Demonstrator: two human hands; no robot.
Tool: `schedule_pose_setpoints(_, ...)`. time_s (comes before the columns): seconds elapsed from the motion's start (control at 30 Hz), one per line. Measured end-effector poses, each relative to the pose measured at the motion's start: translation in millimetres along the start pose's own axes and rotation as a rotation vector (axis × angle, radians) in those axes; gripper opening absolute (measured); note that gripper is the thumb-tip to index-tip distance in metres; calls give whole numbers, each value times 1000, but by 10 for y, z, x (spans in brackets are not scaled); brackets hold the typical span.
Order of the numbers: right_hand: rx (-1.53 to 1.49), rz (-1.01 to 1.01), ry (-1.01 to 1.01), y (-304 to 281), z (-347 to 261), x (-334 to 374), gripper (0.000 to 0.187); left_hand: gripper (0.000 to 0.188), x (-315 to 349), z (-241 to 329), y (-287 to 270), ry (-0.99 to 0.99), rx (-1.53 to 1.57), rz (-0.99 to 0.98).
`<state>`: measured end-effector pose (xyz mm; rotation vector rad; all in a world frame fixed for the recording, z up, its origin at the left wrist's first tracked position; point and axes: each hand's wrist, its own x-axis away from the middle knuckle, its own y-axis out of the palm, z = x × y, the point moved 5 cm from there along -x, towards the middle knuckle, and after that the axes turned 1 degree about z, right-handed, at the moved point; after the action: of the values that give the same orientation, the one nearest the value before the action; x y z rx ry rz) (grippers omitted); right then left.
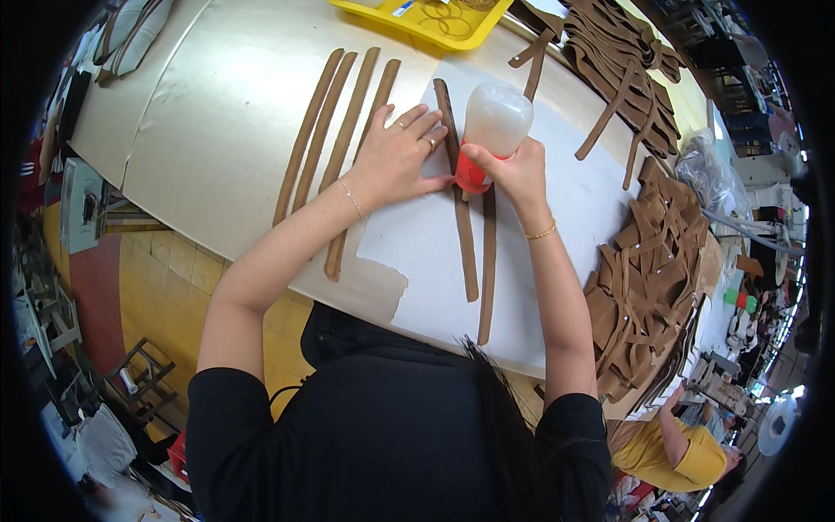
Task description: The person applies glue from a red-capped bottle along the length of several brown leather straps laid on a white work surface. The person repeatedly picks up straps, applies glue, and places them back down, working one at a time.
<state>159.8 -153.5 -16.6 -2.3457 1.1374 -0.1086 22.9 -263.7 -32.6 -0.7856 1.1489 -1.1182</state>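
My right hand (pixel 519 178) is wrapped round the red lower part of a translucent squeeze bottle (pixel 497 111). The bottle is tilted, nozzle down, over a brown strip (pixel 464 235) that lies on a white sheet (pixel 409 230). Along its upper part this strip looks darker. My left hand (pixel 396 157) rests flat with its fingers stretched apart; its fingertips and thumb are close by the same strip. Just right of it, partly hidden by my right hand, is a second brown strip (pixel 488 278). Several more brown strips (pixel 348 113) lie side by side at the left, one partly under my left hand.
At the far edge stands a yellow tray (pixel 417 35) with thin rings in it. Heaps of brown pieces (pixel 648 270) and dangling brown straps (pixel 613 61) cover the table's right side. A clear plastic bag (pixel 709 170) lies beyond them. Another person in yellow (pixel 674 457) is at the lower right.
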Motion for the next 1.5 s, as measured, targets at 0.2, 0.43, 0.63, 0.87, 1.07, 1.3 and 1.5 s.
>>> schedule_pose_setpoints(0.2, -6, -12, -3, -17, -46, 163, 53, 70, 22, -17, 55, 38, -40, 6)
schedule_pose_setpoints(0.43, -26, -14, 49, -60, -27, 394, 49, 69, 26, -12, 67, 38, -44, 26)
schedule_pose_setpoints(0.63, -81, -38, 103, -79, -26, 579, 48, 62, 43, 23, 28, 24, -43, 57)
schedule_pose_setpoints(0.87, -330, 99, 209, -268, 226, 595, 51, 44, 562, 521, -68, 315, 256, -128)
schedule_pose_setpoints(1.07, -191, 59, 127, -164, 50, 604, 41, 44, 901, 801, -41, 414, 191, -105)
schedule_pose_setpoints(1.3, -143, 25, 72, -141, -37, 668, 37, 44, 896, 805, -31, 396, 198, -110)
schedule_pose_setpoints(1.5, -64, -20, 79, -163, -12, 840, 46, 44, 902, 803, -24, 387, 190, -96)
